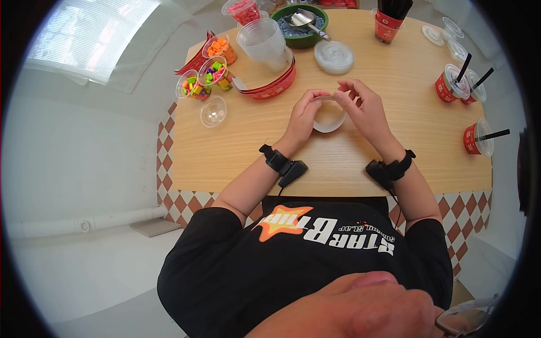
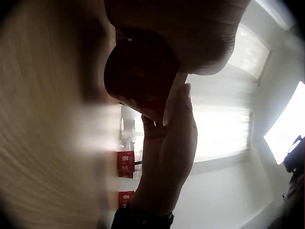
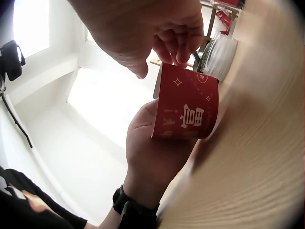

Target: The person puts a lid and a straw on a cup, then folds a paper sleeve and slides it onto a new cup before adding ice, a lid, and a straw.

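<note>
A red paper band with white print (image 3: 186, 105) is bent into a ring, its pale inner side (image 1: 329, 127) visible from the head view. My left hand (image 1: 301, 119) grips the band from the left; in the right wrist view that hand (image 3: 155, 150) lies behind and below it. At the band's upper edge is my right hand (image 1: 367, 112), fingers bent loosely and thumb apart from the paper in the right wrist view (image 3: 143, 33). Whether its fingertips touch the band is unclear. The left wrist view shows the band (image 2: 143, 76) dark, between both hands.
Stacked clear cups (image 1: 261, 38) stand by red bands (image 1: 276, 89) at the back left, near cups of colourful pieces (image 1: 217, 76). Behind are a green bowl with a scoop (image 1: 307, 40), stacked lids (image 1: 334, 57) and a cup of black straws (image 1: 386, 28). Lidded red cups (image 1: 472, 139) stand right.
</note>
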`<state>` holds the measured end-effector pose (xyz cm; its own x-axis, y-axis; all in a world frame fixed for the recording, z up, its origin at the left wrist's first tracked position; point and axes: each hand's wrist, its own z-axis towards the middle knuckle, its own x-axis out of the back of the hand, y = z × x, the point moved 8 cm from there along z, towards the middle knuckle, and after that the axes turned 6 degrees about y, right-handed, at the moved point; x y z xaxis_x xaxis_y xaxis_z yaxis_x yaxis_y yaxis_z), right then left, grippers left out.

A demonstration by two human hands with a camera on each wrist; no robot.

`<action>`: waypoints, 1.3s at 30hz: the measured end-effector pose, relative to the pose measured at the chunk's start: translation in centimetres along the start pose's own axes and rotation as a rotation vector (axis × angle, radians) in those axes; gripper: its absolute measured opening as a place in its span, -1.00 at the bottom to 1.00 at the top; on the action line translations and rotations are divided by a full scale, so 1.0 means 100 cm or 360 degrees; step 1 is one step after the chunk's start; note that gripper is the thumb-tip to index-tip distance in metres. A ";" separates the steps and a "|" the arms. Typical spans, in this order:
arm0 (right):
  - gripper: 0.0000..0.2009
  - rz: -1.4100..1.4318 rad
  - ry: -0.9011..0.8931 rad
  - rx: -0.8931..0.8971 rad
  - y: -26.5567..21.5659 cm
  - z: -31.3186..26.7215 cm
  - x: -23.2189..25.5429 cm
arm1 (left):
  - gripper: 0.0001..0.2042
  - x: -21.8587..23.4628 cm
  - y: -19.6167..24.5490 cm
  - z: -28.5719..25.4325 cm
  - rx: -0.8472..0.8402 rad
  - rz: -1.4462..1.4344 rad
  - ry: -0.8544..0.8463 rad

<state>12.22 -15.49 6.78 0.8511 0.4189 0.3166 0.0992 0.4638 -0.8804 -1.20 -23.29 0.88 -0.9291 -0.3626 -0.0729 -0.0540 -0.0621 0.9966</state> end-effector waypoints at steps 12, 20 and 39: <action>-0.71 0.0162 0.0088 0.0044 0.011 0.037 0.007 | -0.62 0.002 0.002 0.007 -0.0044 -0.0357 -0.0144; -0.63 -0.0597 -0.0224 0.1123 -0.090 0.099 -0.073 | -0.60 -0.003 -0.002 0.010 -0.0177 -0.0350 -0.0306; -0.86 -0.0374 0.0055 0.1292 -0.120 0.130 -0.077 | -0.55 0.001 -0.005 0.013 -0.0231 -0.0335 -0.0302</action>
<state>-2.23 -14.11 19.47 0.8713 0.2234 0.4370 -0.1143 0.9583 -0.2620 -1.72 -22.05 0.43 -0.9556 -0.1485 -0.2547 -0.2120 -0.2544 0.9436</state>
